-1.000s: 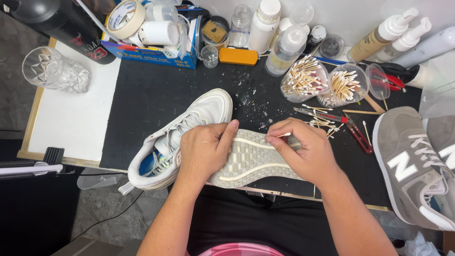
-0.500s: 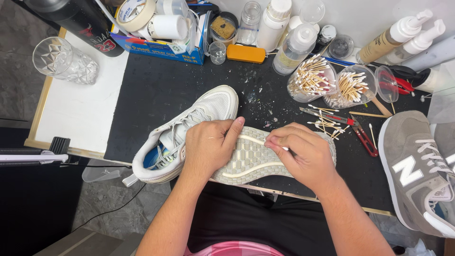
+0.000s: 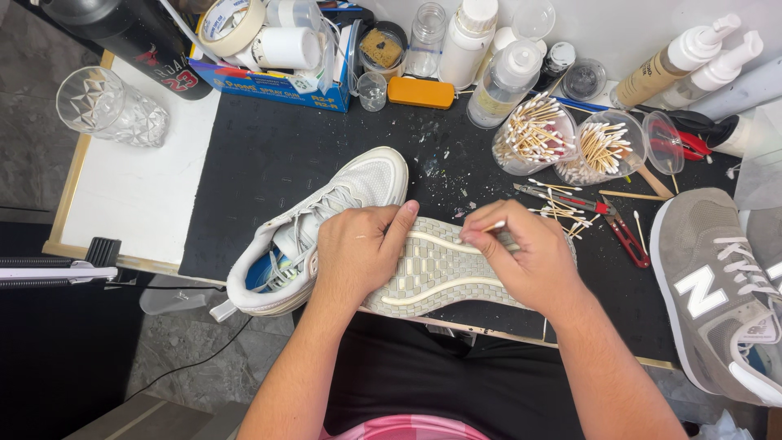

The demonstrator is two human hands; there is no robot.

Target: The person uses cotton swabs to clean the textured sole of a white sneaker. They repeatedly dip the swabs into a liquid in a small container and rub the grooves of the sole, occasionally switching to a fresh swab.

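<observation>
The shoe [image 3: 432, 273] lies sole up at the black mat's [image 3: 269, 163] near edge. The left hand [image 3: 354, 253] grips it — fingers pressed together; the right hand [image 3: 533, 261] pinches a cotton swab [image 3: 487, 229] against the sole.

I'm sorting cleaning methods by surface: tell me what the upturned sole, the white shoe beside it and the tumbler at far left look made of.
Sole: looks like matte rubber or foam, grey with a moulded block tread and pale ribs.
White shoe: upper seems woven mesh fabric, judging by its fine dotted texture, with cloth laces.
Tumbler: clear and faceted with bright glints, so cut glass or hard plastic; the view cannot settle which.
</observation>
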